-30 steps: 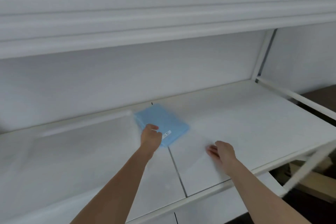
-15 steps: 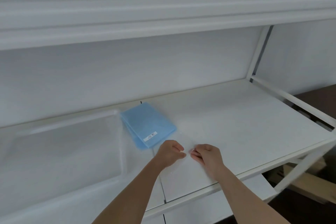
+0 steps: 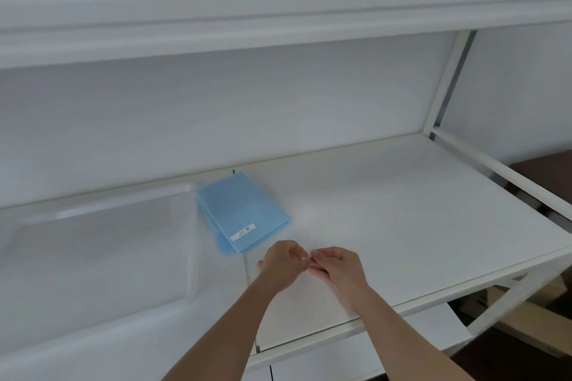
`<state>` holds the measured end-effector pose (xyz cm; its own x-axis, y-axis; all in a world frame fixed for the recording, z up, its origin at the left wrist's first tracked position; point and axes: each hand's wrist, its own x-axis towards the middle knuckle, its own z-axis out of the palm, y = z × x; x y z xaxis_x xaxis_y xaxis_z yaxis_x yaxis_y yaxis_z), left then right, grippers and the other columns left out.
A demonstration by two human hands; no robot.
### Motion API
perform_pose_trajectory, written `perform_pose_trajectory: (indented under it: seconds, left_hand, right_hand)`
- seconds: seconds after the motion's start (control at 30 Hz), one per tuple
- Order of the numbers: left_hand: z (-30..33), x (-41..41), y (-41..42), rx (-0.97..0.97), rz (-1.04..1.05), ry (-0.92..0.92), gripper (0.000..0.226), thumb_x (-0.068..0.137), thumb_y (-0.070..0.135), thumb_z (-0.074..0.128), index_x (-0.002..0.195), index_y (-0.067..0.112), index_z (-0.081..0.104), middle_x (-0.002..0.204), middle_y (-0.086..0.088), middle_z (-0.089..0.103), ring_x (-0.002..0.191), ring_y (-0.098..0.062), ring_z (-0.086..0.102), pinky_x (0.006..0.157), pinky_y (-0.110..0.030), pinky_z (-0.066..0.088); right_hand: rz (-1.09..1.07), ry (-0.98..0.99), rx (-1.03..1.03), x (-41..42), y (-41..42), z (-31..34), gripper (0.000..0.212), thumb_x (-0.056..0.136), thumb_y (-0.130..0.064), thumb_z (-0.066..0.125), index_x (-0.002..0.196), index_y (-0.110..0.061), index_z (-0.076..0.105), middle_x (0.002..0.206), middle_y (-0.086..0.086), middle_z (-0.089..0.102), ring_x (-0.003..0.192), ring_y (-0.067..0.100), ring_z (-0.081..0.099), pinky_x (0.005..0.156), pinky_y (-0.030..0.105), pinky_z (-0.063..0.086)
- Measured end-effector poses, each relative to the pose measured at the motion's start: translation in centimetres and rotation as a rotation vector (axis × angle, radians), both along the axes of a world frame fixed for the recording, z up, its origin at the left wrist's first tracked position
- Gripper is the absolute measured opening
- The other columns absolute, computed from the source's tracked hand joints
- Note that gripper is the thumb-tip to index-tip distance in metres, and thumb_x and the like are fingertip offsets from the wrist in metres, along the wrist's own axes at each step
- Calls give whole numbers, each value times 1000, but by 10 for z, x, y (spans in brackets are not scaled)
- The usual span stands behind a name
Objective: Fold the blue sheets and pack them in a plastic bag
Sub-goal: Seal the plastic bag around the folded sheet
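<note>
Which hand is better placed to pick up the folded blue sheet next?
Probably the left hand: the folded blue sheet lies on its side and nearer to it than to the right hand.

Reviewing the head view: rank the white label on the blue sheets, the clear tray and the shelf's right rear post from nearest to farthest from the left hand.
From the left hand:
1. White label, just up and left, on the near end of the folded blue sheets.
2. Clear tray, on the shelf's left part; its right rim is nearest.
3. Right rear post, far up right.
</note>
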<state>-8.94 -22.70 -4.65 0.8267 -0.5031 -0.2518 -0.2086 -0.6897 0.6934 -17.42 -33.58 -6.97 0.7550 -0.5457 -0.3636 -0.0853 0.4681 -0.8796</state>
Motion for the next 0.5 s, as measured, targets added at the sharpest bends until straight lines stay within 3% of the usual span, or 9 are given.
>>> perform_pose_trajectory:
  seconds: [0.17, 0.27, 0.4, 0.5]
  left_hand:
    - [-1, 1, -3, -39, 69, 36, 13, 84, 30, 63, 75, 28, 72, 80, 13, 70, 87, -12, 64, 93, -46, 47]
    - [-3, 2, -1, -77, 87, 67, 12, 81, 26, 67, 72, 24, 75, 75, 11, 71, 83, -13, 65, 91, -44, 50]
    - [-2, 3, 2, -147, 128, 133, 5, 79, 17, 72, 78, 17, 76, 79, 3, 72, 82, -14, 66, 79, -31, 55]
    - [1, 2, 5, -182, 130, 164, 3, 79, 13, 73, 79, 13, 76, 78, -1, 72, 77, -13, 64, 66, -20, 48]
  right_hand:
    - [19, -13, 36, 2, -2, -3, 20, 84, -4, 70, 93, 13, 65, 87, 28, 70, 87, 31, 72, 83, 36, 57]
    - [14, -9, 57, 3, -2, -3, 27, 81, -11, 75, 89, 14, 66, 87, 31, 68, 87, 34, 71, 80, 36, 58]
    - [-23, 20, 25, 5, 0, -4, 25, 79, -11, 77, 85, 12, 68, 83, 29, 69, 84, 36, 70, 80, 40, 59]
    - [-22, 36, -27, 4, 2, -4, 23, 78, -12, 78, 83, 9, 70, 80, 25, 70, 84, 36, 70, 83, 43, 58]
